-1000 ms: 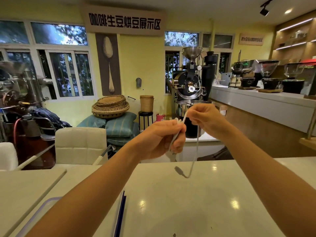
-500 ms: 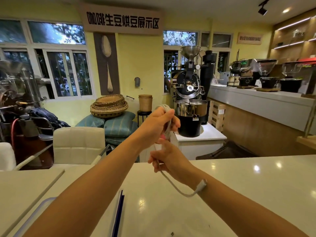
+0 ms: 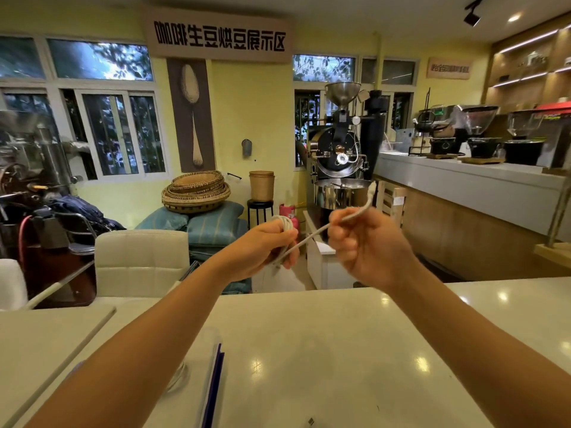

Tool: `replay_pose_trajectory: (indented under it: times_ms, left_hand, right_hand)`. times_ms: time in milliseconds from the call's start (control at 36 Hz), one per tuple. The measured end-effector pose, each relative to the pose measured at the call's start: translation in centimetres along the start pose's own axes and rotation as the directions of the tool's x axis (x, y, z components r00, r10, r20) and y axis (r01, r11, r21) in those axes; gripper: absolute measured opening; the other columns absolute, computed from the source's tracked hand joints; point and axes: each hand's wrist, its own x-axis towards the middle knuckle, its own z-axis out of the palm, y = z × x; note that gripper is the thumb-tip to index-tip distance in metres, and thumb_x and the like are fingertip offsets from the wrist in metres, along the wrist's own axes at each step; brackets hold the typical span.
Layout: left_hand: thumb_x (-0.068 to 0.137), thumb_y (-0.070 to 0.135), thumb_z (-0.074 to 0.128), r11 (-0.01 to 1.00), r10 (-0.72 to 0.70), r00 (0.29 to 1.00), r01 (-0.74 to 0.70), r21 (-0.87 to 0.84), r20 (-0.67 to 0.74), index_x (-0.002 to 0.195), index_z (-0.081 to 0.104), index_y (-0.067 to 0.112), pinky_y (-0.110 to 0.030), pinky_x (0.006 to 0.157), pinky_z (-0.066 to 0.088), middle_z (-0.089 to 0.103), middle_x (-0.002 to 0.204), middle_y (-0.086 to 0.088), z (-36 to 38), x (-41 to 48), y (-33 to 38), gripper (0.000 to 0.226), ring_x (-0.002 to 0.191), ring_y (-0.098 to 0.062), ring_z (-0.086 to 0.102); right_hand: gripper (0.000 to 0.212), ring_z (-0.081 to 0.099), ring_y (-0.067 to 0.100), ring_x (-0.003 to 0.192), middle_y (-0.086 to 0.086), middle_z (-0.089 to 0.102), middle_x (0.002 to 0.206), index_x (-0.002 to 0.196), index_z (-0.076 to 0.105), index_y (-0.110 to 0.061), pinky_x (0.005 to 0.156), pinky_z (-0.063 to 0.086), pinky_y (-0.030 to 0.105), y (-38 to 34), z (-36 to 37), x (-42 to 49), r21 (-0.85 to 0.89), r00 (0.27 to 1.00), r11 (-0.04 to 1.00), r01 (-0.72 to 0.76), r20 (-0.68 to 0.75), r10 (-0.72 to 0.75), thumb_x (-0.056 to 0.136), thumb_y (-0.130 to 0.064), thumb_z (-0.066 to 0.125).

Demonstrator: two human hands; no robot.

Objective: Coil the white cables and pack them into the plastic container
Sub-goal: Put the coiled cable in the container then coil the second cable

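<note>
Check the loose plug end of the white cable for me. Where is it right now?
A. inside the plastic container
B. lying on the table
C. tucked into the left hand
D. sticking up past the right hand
D: the plug end pokes up and out beyond the right hand, while the left hand holds the wound loops of the white cable.

Pale yellow walls [image 3: 265, 118] with white-framed windows [image 3: 117, 131] rise beyond the hands; a black-and-steel coffee roaster [image 3: 340, 149] stands behind them, a cream padded chair [image 3: 140, 257] to their left.
</note>
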Motion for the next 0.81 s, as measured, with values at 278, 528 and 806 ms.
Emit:
replay_pose_trajectory:
  times_ms: [278,528,806]
  left_hand:
    - [0.099,0.023,0.029,0.978,0.065,0.987,-0.034,-0.206,0.144,0.066,0.043,0.012,-0.025,0.059,0.038,0.051,0.047,0.006,1.5,0.0,-0.1,0.037,0.046,-0.008,0.045]
    - [0.088,0.021,0.038,0.928,0.130,0.960,-0.029,-0.372,0.249,0.062,0.037,0.012,-0.016,0.047,0.038,0.041,0.044,0.007,1.9,0.2,0.9,0.027,0.041,-0.007,0.037]
    - [0.080,0.021,0.062,0.692,0.338,0.861,0.047,-0.721,0.380,0.074,0.058,0.009,-0.018,0.044,0.043,0.053,0.046,0.007,1.7,0.6,0.7,0.014,0.037,-0.006,0.039]
  right_hand:
    - [0.031,0.039,0.002,0.031,-0.005,0.045,0.039,0.073,0.051,-0.012,0.031,0.029,0.010,-1.5,-1.2,3.0,0.045,0.994,0.997,0.057,-0.098,-0.052,0.096,-0.018,0.031]
    - [0.032,0.038,0.003,0.032,-0.007,0.044,0.036,0.069,0.046,-0.013,0.033,0.031,0.011,-0.1,-2.2,5.9,0.078,0.969,0.989,0.127,-0.223,-0.107,0.098,-0.021,0.034]
    - [0.044,0.062,0.015,0.071,0.007,0.064,0.075,0.088,0.060,-0.007,0.061,0.056,0.022,4.1,-2.4,6.3,0.182,0.995,0.983,0.021,-0.098,-0.003,0.097,-0.036,0.029]
